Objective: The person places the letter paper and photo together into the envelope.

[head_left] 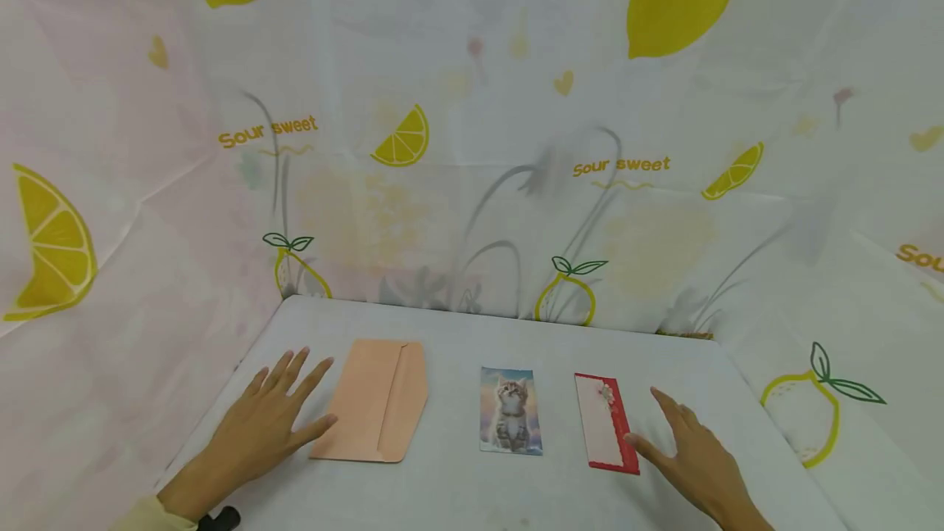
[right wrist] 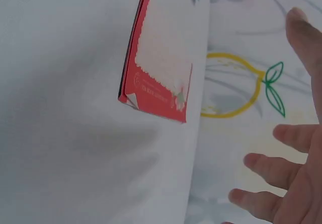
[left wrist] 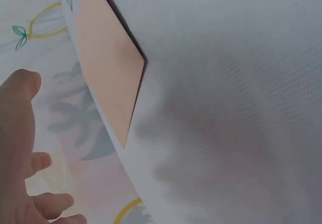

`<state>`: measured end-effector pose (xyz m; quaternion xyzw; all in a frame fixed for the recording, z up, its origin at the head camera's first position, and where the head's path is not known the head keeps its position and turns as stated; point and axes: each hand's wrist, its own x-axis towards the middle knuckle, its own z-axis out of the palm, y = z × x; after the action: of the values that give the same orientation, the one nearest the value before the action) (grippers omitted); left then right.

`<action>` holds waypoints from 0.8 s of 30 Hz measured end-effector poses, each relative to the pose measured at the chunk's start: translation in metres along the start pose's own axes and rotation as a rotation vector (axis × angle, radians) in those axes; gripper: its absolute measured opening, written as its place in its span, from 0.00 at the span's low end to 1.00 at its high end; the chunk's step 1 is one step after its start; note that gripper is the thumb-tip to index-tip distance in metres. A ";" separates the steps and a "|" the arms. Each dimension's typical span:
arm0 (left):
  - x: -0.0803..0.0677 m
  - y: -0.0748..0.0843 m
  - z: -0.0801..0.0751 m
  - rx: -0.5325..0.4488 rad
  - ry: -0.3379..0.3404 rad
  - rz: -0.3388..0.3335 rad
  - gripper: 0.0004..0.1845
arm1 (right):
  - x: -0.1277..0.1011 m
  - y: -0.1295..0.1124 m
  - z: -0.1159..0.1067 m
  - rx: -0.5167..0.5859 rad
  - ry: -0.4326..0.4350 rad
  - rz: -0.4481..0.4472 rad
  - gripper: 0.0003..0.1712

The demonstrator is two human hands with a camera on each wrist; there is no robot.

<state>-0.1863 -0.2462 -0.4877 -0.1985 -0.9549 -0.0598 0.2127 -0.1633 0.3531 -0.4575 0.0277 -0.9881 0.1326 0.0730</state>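
Both hands lie nearest, fingers spread wide and holding nothing: the left hand point(head_left: 261, 424) left of the peach envelope point(head_left: 376, 412), the right hand point(head_left: 696, 461) touching the red card point(head_left: 606, 423), which lies right of the kitten photo point(head_left: 510, 411). All three look light, thin and bendable; I would lift them by an edge. Behind the envelope, the lemon-printed cloth point(head_left: 472, 146) reads "Sour sweet".
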 end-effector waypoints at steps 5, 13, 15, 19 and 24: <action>0.001 0.004 0.001 -0.038 0.001 -0.040 0.36 | 0.002 -0.005 0.005 0.032 -0.090 0.056 0.50; 0.002 0.005 0.008 -0.051 0.146 0.026 0.23 | 0.007 -0.015 0.016 0.079 -0.095 0.079 0.41; 0.003 0.005 0.009 -0.069 0.158 0.032 0.22 | 0.008 -0.019 0.019 0.104 -0.089 0.084 0.38; 0.003 0.008 0.011 -0.109 0.120 0.006 0.21 | 0.010 -0.027 0.025 0.160 -0.061 0.069 0.34; 0.004 0.011 0.013 -0.128 0.066 -0.017 0.22 | 0.013 -0.037 0.035 0.214 -0.037 0.054 0.28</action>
<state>-0.1897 -0.2320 -0.4977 -0.2015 -0.9431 -0.1293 0.2306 -0.1781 0.3080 -0.4799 0.0111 -0.9699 0.2385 0.0478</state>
